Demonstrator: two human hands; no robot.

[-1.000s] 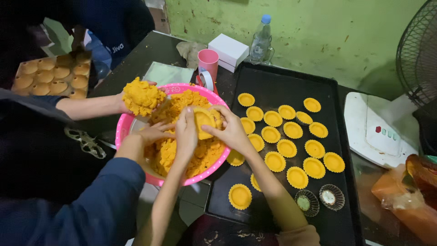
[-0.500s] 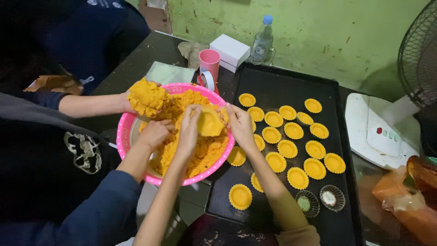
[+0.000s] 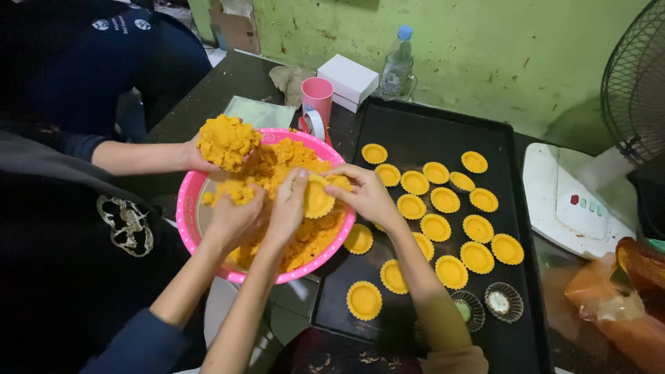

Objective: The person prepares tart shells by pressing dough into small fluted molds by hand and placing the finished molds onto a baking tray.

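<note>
My left hand [image 3: 287, 204] and my right hand [image 3: 368, 195] meet over a pink bowl [image 3: 185, 220] full of crumbly yellow dough [image 3: 305, 242]. Together they hold a small fluted tart mould [image 3: 319, 199] packed with the dough, thumbs pressing into it. To the left, a co-worker's hand [image 3: 232, 216] on a blue-sleeved arm rests in the dough. Another hand [image 3: 194, 156] reaching from the left holds up a big lump of dough [image 3: 226, 140] at the bowl's far rim.
A black baking tray [image 3: 415, 135] on the right carries several filled yellow tart moulds [image 3: 445, 199] and two empty dark moulds [image 3: 503, 302]. Behind stand a pink cup [image 3: 318, 97], a white box [image 3: 348, 79] and a water bottle [image 3: 397, 66]. A fan [image 3: 634, 83] stands at far right.
My hands have lifted slightly and closed tighter round the filled mould. The co-worker's hand has moved deeper into the dough; the big lump stays held up.
</note>
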